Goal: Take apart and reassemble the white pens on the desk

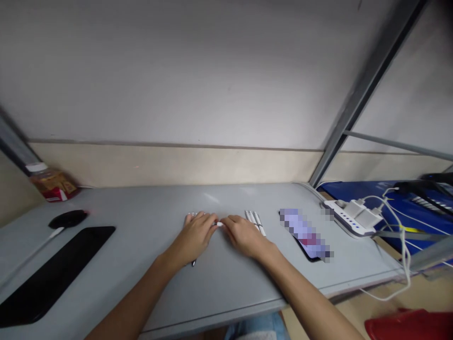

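My left hand (198,232) and my right hand (244,233) meet over the middle of the desk, fingertips closed on a slim white pen (220,224). Only a short white stretch of it shows between them; the fingers cover the rest. Beneath my left hand lie other pens, mostly hidden, with a dark tip (193,263) poking out below the palm and pale ends above the knuckles. A few white pens (257,222) lie side by side just beyond my right hand, partly covered by it.
A phone (304,233) with a lit screen lies to the right, near a white power strip (350,218) with plugs and cables. On the left are a black mouse (68,219), a long black pad (60,274) and a bottle (53,183). The grey desk (212,302) ends at a wall.
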The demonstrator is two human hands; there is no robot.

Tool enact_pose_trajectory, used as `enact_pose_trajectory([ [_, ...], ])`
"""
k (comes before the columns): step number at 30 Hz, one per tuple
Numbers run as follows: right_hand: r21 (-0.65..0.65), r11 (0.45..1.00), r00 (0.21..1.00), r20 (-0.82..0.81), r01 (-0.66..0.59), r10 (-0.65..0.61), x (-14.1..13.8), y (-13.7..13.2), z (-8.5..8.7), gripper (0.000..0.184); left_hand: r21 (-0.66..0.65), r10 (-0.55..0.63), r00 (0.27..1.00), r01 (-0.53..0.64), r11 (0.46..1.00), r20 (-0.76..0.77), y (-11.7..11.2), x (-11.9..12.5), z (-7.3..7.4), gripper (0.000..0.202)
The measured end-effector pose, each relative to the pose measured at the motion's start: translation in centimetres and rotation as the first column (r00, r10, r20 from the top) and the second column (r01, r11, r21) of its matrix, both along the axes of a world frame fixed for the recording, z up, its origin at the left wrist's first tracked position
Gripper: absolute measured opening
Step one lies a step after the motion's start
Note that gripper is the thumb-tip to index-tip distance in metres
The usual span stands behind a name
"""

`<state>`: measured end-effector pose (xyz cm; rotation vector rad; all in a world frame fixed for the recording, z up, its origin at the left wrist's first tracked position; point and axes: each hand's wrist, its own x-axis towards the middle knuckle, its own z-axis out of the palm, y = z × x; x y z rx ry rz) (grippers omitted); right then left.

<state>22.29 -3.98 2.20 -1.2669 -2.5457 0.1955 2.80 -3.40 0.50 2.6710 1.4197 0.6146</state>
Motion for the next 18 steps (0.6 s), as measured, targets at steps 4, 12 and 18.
enact_pose_trajectory([
  [4,0.025,1.000,1.000,-0.002,0.003,-0.003,-0.2,0.3,-0.4,0.028,-0.028,-0.007,1.000,0.007,1.000,-0.012,-0.1,0.0,0.4,0.028],
  [12,0.111,0.993,0.996,-0.078,0.041,-0.032,0.0,0.8,-1.0,0.018,-0.026,-0.003,1.000,0.003,1.000,-0.018,0.1,0.0,0.3,0.032],
  [18,0.169,0.977,0.981,-0.165,0.128,-0.100,0.4,1.4,-1.2,0.023,-0.062,0.027,0.998,-0.024,0.998,0.060,0.2,0.1,0.7,0.032],
])
